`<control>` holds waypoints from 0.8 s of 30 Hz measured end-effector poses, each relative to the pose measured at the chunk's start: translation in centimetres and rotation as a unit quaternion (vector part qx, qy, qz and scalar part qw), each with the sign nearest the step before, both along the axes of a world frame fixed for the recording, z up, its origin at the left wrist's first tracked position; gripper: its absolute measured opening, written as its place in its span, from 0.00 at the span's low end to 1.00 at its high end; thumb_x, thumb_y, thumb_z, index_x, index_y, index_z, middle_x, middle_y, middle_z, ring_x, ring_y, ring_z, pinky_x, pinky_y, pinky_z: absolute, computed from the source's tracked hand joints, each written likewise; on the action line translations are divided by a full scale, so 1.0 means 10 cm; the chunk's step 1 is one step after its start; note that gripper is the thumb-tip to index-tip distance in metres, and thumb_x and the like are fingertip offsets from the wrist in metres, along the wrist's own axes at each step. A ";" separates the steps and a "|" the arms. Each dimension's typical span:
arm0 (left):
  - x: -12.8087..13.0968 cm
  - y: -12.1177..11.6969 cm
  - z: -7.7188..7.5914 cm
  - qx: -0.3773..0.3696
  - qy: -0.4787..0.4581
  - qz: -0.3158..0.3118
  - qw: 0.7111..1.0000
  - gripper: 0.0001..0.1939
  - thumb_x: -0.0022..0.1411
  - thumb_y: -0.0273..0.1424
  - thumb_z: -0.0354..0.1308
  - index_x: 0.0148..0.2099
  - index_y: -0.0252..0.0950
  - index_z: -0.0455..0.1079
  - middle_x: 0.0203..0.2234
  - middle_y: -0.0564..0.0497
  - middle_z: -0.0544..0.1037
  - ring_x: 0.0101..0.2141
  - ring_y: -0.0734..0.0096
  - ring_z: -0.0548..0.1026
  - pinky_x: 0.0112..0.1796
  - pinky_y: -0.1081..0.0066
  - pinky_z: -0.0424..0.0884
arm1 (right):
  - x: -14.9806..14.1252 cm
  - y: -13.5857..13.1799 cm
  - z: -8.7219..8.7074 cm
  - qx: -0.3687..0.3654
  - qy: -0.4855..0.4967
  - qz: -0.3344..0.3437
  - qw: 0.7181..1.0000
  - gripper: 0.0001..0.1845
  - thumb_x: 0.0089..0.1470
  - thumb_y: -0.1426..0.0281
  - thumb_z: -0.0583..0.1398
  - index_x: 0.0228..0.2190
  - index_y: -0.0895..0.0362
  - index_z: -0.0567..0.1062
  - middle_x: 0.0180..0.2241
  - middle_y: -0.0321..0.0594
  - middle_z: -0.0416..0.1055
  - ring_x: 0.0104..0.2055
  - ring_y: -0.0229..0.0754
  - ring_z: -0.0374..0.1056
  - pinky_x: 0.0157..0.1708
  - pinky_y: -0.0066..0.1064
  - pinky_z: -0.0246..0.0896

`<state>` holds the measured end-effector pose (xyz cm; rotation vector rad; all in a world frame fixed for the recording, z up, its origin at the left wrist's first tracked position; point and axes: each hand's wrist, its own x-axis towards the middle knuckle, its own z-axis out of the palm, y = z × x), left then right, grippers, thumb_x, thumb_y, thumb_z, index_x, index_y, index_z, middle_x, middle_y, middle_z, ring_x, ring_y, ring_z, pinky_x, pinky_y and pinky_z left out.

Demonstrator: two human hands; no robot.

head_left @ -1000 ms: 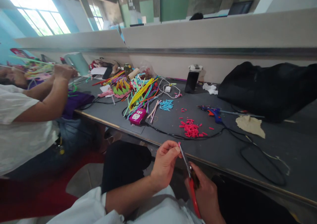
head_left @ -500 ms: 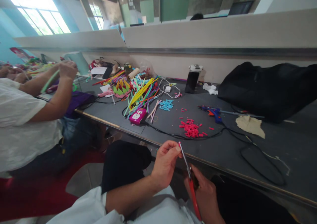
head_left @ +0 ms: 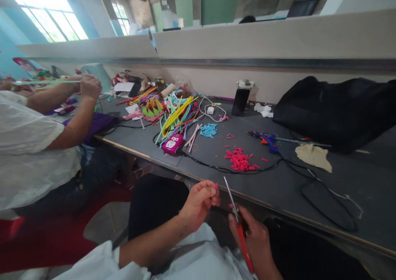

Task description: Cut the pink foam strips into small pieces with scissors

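Observation:
Over my lap, my left hand [head_left: 199, 203] pinches a small pink piece [head_left: 216, 186], perhaps chenille stem, its end poking out past the fingertips. To its right, my right hand [head_left: 255, 234] is wrapped round a pair of scissors [head_left: 233, 201] with red handles. The blades point up and away, look nearly closed, and are apart from the left hand. On the table beyond lies a pile of short red-pink pieces [head_left: 239, 160], with a smaller heap of blue pieces [head_left: 208, 130] to its left.
A blue glue gun [head_left: 267, 142] and its black cable lie right of the pink pile. Behind stand a tumbler [head_left: 241, 98] and a black bag [head_left: 334, 111]. Coloured chenille stems [head_left: 177, 117] and a purple power socket box [head_left: 172, 144] are left. A co-worker [head_left: 40, 140] sits at far left.
My left hand has drawn left, away from the scissor blades, with the pink piece in its fingers. The right hand has barely moved. The co-worker's hands have pulled a pale green strand level.

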<state>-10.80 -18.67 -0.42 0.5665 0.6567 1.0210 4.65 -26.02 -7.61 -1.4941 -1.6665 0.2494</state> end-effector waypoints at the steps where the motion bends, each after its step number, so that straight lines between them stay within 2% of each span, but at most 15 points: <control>1: -0.05 0.00 -0.04 -0.014 0.011 -0.033 0.999 0.03 0.50 0.27 0.61 0.28 0.33 0.70 0.16 0.56 0.67 0.19 0.79 0.64 0.26 0.74 0.61 | 0.00 0.00 0.01 -0.001 0.001 -0.004 1.000 0.15 0.58 0.64 0.58 0.43 0.58 0.76 0.37 0.42 0.80 0.34 0.40 0.78 0.37 0.27 0.73; 3: -0.13 -0.02 -0.13 -0.047 0.053 -0.116 0.991 0.02 0.46 0.26 0.61 0.26 0.32 0.70 0.14 0.55 0.67 0.17 0.79 0.63 0.23 0.75 0.60 | 0.01 0.01 0.04 -0.002 0.010 -0.008 1.000 0.17 0.57 0.63 0.59 0.45 0.58 0.75 0.38 0.42 0.80 0.36 0.41 0.78 0.40 0.29 0.73; 5: -0.19 -0.05 -0.23 -0.084 0.110 -0.203 0.969 0.03 0.42 0.24 0.60 0.24 0.31 0.71 0.13 0.54 0.68 0.16 0.79 0.64 0.21 0.75 0.60 | 0.00 0.01 0.07 -0.005 0.027 0.008 1.000 0.18 0.57 0.63 0.59 0.47 0.57 0.73 0.41 0.43 0.79 0.39 0.42 0.77 0.42 0.30 0.73; 7: -0.24 -0.08 -0.32 -0.114 0.152 -0.261 0.946 0.03 0.39 0.23 0.61 0.24 0.30 0.72 0.14 0.54 0.69 0.16 0.79 0.64 0.20 0.76 0.60 | -0.01 0.01 0.10 -0.006 0.038 0.036 0.999 0.20 0.56 0.64 0.59 0.50 0.56 0.72 0.44 0.43 0.78 0.44 0.43 0.76 0.44 0.32 0.72; 10: -0.26 -0.11 -0.42 -0.138 0.153 -0.281 0.937 0.04 0.41 0.23 0.61 0.26 0.30 0.74 0.14 0.54 0.69 0.15 0.81 0.63 0.19 0.78 0.58 | -0.04 0.01 0.13 -0.010 0.043 0.083 0.996 0.22 0.54 0.68 0.59 0.51 0.55 0.71 0.47 0.43 0.76 0.48 0.44 0.74 0.48 0.33 0.70; 12: -0.27 -0.10 -0.45 -0.152 0.128 -0.289 0.937 0.05 0.43 0.24 0.61 0.28 0.31 0.75 0.14 0.55 0.68 0.15 0.81 0.62 0.19 0.78 0.57 | -0.05 0.00 0.13 -0.023 0.048 0.113 0.992 0.22 0.53 0.72 0.58 0.51 0.53 0.72 0.47 0.41 0.77 0.48 0.43 0.74 0.48 0.32 0.70; 15: -0.28 -0.07 -0.46 -0.177 0.102 -0.318 0.926 0.06 0.43 0.24 0.62 0.29 0.32 0.75 0.14 0.55 0.67 0.15 0.81 0.62 0.20 0.78 0.57 | -0.05 -0.01 0.11 -0.045 0.060 0.128 0.989 0.24 0.51 0.75 0.57 0.51 0.52 0.72 0.46 0.40 0.77 0.47 0.42 0.74 0.46 0.30 0.71; 18: -0.28 -0.06 -0.44 -0.191 0.113 -0.339 0.914 0.05 0.41 0.24 0.62 0.26 0.32 0.73 0.14 0.55 0.66 0.15 0.82 0.61 0.20 0.78 0.57 | -0.05 -0.03 0.09 -0.048 0.077 0.128 0.988 0.24 0.50 0.76 0.57 0.50 0.52 0.72 0.45 0.40 0.77 0.46 0.42 0.75 0.45 0.29 0.71; 20: -0.26 -0.06 -0.40 -0.154 0.149 -0.334 0.918 0.05 0.41 0.25 0.63 0.26 0.32 0.73 0.15 0.55 0.67 0.17 0.81 0.62 0.21 0.78 0.58 | -0.05 -0.03 0.08 -0.043 0.082 0.130 0.987 0.24 0.49 0.76 0.57 0.50 0.52 0.72 0.44 0.40 0.77 0.44 0.41 0.75 0.45 0.29 0.71; 21: -0.26 -0.06 -0.37 -0.109 0.173 -0.321 0.925 0.05 0.41 0.26 0.64 0.26 0.32 0.73 0.17 0.54 0.68 0.18 0.80 0.63 0.22 0.77 0.59 | -0.05 -0.03 0.08 -0.041 0.081 0.129 0.987 0.24 0.49 0.76 0.57 0.50 0.53 0.72 0.43 0.40 0.77 0.43 0.41 0.76 0.45 0.29 0.71; 23: -0.24 -0.06 -0.29 0.016 0.221 -0.281 0.934 0.06 0.44 0.29 0.65 0.28 0.33 0.75 0.21 0.53 0.72 0.22 0.76 0.66 0.25 0.76 0.62 | -0.05 -0.02 0.09 -0.040 0.079 0.117 0.989 0.24 0.49 0.75 0.56 0.49 0.53 0.72 0.43 0.40 0.77 0.43 0.42 0.76 0.44 0.30 0.71; 24: -0.24 -0.07 -0.25 0.084 0.251 -0.262 0.928 0.06 0.47 0.30 0.64 0.30 0.34 0.75 0.23 0.52 0.73 0.24 0.75 0.68 0.27 0.75 0.63 | -0.05 -0.02 0.09 -0.043 0.080 0.108 0.990 0.23 0.50 0.74 0.56 0.49 0.53 0.72 0.43 0.40 0.78 0.42 0.42 0.76 0.44 0.30 0.71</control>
